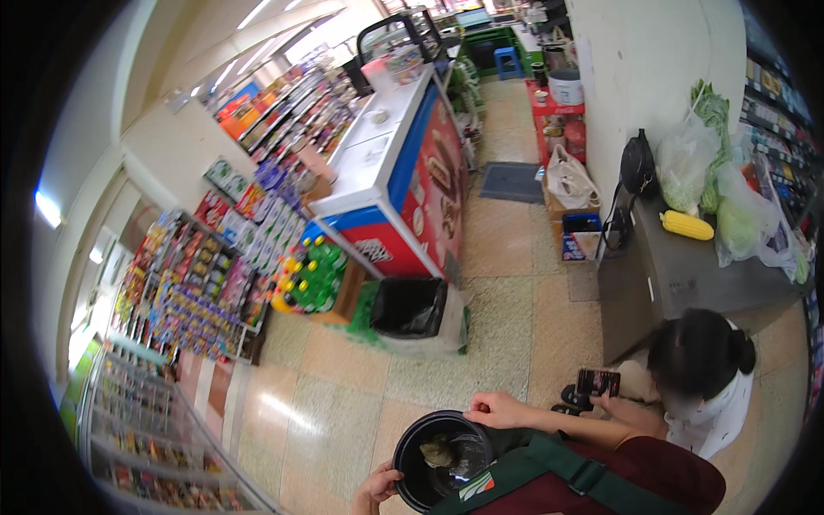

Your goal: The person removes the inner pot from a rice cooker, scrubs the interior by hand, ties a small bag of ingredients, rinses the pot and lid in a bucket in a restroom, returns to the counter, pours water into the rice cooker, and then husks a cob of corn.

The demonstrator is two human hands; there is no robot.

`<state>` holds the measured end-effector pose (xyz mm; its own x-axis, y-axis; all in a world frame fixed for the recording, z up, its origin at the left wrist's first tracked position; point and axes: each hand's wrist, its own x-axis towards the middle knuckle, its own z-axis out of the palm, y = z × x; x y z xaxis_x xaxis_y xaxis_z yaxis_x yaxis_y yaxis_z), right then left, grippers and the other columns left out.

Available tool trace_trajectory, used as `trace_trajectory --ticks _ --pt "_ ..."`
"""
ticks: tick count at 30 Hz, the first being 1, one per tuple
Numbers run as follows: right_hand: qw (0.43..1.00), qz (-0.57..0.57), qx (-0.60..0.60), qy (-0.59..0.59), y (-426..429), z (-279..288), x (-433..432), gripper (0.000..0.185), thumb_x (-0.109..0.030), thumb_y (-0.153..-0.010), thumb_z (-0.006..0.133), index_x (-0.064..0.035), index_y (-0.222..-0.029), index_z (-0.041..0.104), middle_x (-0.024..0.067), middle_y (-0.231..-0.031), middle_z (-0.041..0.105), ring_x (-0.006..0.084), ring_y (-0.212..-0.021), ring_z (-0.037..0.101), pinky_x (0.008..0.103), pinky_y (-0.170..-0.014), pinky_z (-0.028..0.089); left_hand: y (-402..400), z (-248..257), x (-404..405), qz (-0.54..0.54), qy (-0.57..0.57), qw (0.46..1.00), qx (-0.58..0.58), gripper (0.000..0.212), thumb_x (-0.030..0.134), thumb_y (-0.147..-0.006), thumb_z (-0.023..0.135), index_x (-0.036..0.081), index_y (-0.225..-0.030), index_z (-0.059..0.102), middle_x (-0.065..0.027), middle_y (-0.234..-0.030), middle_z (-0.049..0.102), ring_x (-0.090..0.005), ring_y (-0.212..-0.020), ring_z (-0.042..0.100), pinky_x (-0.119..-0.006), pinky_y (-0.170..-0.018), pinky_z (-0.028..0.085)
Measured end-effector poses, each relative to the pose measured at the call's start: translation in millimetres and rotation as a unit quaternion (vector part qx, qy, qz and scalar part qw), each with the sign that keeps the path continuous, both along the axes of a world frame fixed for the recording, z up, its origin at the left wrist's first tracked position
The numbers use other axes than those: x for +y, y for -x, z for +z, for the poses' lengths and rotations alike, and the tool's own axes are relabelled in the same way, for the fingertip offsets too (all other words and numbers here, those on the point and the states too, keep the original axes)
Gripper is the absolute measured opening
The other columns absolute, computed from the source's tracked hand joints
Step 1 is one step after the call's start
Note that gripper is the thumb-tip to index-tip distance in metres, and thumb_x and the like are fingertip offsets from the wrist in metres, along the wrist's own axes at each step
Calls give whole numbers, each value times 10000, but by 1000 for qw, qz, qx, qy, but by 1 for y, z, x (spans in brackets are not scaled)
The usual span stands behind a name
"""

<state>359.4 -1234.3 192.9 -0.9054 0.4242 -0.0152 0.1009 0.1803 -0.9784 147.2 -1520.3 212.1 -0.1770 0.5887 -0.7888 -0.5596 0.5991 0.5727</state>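
A round black plastic bucket (404, 444) is held close before my maroon shirt and green apron strap. My left hand (380, 481) grips its near-left rim, and the fingers of my right hand (492, 411) are closed on the opposite rim. Inside the bucket lies a greyish-brown lump (438, 452), too small to name surely, beside a shiny, wet-looking bottom. The apron strap covers part of the bucket's right side.
Close on my right sits a person (698, 347) with a phone (599, 383). Behind them, a dark counter (695, 277) bears bagged vegetables and corn (687, 225). Ahead stand a lined trash bin (418, 344), boxed green bottles (322, 273) and an ice-cream freezer (412, 206). Glass-fronted shelves (161, 438) flank the left.
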Motion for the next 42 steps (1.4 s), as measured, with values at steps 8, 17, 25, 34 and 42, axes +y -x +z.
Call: trace_trajectory --ticks 8,17,25,34,42 --pt "979 -110 -52 161 86 -12 163 302 -344 -875 566 -49 -817 595 -30 -613 516 52 -546 459 213 -498 368 150 13 260 -62 -114 982 134 360 -33 -689 462 55 -1025 556 15 -648 515 -56 -394 386 -180 -304 243" --pt "933 -331 -139 -14 114 28 336 469 -432 -852 554 27 -760 569 32 -650 544 137 -601 466 284 -534 391 212 23 580 -222 -213 935 176 271 -16 -732 496 96 -972 553 27 -649 493 -50 -412 378 -173 -327 251" --pt "896 -350 -156 226 159 21 526 522 -512 -822 557 -1 -740 625 43 -642 591 115 -544 503 259 -497 410 221 -9 802 -219 -244 925 192 234 -16 -754 483 66 -963 549 -3 -649 546 -85 -416 469 -202 -331 305" --pt "891 -314 -82 317 244 22 779 403 -330 -842 543 18 -649 607 25 -452 454 103 -420 435 251 -442 371 278 34 1001 -135 -222 943 208 218 32 -802 454 26 -1019 477 -102 -722 613 -200 -480 620 -219 -320 369" --pt "871 -442 7 213 264 52 959 283 -251 -859 548 -2 -744 618 14 -636 576 82 -567 523 242 -515 413 303 64 1236 -211 -251 936 129 300 83 -827 452 12 -1118 457 -96 -791 626 -222 -464 611 -204 -305 343"
